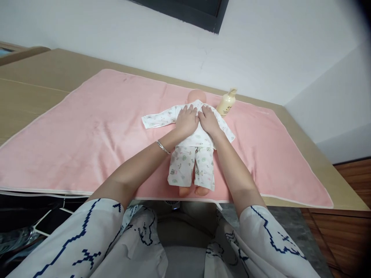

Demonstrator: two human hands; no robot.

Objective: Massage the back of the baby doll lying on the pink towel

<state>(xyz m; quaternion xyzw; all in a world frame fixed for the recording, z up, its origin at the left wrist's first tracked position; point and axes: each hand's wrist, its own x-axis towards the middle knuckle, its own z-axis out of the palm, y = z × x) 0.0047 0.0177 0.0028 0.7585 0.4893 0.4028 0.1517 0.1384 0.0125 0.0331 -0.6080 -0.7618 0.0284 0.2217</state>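
Note:
A baby doll [194,95] lies on a pink towel [95,131], its head toward the wall. It wears a white printed top [158,119] and matching trousers [191,166]; its bare feet show at the near end. My left hand [187,120] lies flat on the doll's chest, fingers stretched out and close together. My right hand [208,120] rests flat beside it on the same top, almost touching the left hand. A thin bracelet [163,147] circles my left wrist.
A cream lotion bottle [226,104] lies just right of the doll's head. The towel covers a wooden table [34,73] that stands against a white wall. The table's near edge runs just below the doll's feet. My patterned sleeves fill the bottom of the view.

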